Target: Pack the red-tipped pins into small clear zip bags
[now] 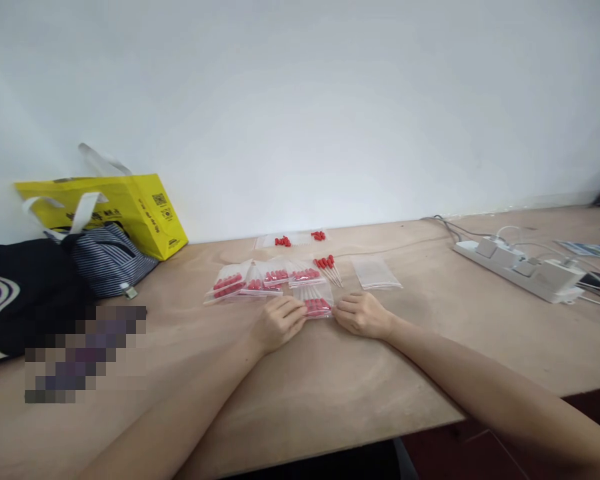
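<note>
Hands meet at a small clear plastic bag of red-tipped pins (318,305) on the plywood table (330,393): left hand (279,323) and right hand (362,314) pinch its edges. Beyond lie filled bags (260,279), loose red-headed pins (329,268).

It's a plain plywood table (330,393) pushed up against the wall. On it: a bunch of little clear bags of red pins (267,279) in the middle, some loose pins (329,267), an empty bag (377,273), a power strip (520,269) off to the right, and a yellow tote (125,207), striped pouch (107,260) and black bag (23,297) on the left.
</note>
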A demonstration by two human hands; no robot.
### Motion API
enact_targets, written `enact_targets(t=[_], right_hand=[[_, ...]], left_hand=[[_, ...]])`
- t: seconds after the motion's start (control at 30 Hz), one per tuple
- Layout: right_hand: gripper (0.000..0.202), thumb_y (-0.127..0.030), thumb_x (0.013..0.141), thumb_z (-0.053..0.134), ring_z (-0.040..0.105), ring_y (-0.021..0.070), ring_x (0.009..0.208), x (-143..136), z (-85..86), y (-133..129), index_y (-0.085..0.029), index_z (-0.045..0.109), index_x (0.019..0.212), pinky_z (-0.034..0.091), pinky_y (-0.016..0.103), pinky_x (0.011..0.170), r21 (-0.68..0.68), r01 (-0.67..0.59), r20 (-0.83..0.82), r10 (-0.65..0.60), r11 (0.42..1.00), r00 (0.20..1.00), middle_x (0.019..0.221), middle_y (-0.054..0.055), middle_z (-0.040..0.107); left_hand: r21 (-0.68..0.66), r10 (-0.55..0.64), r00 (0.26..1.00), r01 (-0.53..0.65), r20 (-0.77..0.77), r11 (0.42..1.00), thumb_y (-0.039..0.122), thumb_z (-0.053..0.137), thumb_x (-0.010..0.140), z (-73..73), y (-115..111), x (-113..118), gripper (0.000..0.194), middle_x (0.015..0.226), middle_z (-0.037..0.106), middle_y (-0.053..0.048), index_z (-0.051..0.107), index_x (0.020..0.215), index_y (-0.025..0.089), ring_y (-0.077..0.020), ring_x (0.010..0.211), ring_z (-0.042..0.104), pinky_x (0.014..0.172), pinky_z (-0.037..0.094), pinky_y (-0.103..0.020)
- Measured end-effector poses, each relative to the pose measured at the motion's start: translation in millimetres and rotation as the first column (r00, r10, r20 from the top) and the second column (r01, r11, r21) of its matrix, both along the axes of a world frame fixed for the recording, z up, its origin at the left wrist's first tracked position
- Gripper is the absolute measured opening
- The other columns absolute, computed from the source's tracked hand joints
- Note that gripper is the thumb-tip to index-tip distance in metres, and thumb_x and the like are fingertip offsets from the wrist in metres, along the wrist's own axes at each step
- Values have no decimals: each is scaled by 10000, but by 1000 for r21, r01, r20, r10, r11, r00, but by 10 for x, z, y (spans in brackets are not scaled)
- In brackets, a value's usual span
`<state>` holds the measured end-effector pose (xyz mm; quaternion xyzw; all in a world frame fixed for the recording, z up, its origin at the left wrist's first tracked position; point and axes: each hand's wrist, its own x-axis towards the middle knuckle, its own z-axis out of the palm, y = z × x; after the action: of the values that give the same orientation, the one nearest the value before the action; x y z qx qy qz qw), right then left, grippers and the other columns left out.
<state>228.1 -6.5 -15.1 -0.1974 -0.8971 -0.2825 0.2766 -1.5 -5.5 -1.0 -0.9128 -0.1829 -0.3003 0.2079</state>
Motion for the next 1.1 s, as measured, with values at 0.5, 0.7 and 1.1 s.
enact_targets(t=[0.5, 0.7, 1.1], right_hand=[[284, -163, 855, 348, 428, 87, 530, -138, -30, -60, -167, 549, 654, 197, 281, 502, -4, 29, -43, -29, 1000, 999, 560, 3, 524], [241, -157, 834, 386, 437, 83, 527, -75, -14, -54, -166, 563, 671, 220, 259, 509, -72, 41, -173, -53, 997, 983, 569, -6, 543], [199, -168, 829, 427, 457, 88, 547, -153, -4, -50, -170, 592, 717, 255, 248, 503, -32, 56, -245, -62, 998, 968, 596, -10, 568]], left_hand=[[142, -86, 994, 95, -68, 985, 113, 407, 848, 11, 0, 256, 207, 684, 639, -33, 580, 741, 151, -146, 621, 581, 593, 485, -290], [205, -79, 996, 84, -30, 975, 94, 442, 825, 43, -4, 44, 137, 756, 654, -42, 564, 838, 156, -147, 653, 596, 613, 497, -288], [217, -77, 996, 65, 50, 974, 109, 502, 812, 62, 15, 145, 71, 731, 649, -26, 555, 837, 150, -139, 644, 592, 601, 494, -267]])
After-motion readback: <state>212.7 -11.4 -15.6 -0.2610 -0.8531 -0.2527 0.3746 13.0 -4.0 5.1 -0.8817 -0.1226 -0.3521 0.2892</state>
